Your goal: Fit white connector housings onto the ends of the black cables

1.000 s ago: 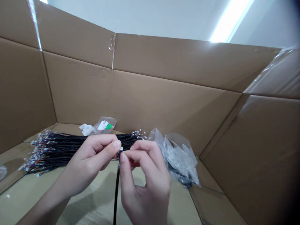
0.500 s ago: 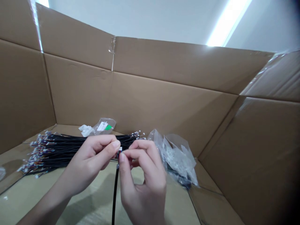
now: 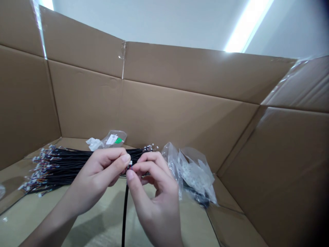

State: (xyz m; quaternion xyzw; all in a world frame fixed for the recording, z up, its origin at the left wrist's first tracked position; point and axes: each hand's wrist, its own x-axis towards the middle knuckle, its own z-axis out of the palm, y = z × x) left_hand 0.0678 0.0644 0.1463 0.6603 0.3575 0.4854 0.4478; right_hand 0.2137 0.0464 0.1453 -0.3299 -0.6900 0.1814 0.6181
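Note:
My left hand (image 3: 102,175) pinches a small white connector (image 3: 130,163) between thumb and forefinger. Thin coloured wires run down from the connector to a black cable (image 3: 125,216), which hangs toward the bottom edge. Close on the right, my right hand (image 3: 156,192) has its thumb and forefinger on these wires, just below the connector; its other fingers are curled. Behind my left hand lies a pile of black cables (image 3: 69,164), with white connectors and coloured wires at their ends. The fingertips partly cover the wires.
Cardboard walls (image 3: 180,109) stand around the work surface (image 3: 190,223). A clear bag with white pieces (image 3: 197,175) lies to the right of the hands. At the back, a clear bag with a green label (image 3: 118,140) lies behind the cable pile, beside crumpled white plastic (image 3: 94,143).
My right hand has shifted slightly left, its thumb and forefinger now closer to my left fingertips. The connector and cable have moved a little to the left.

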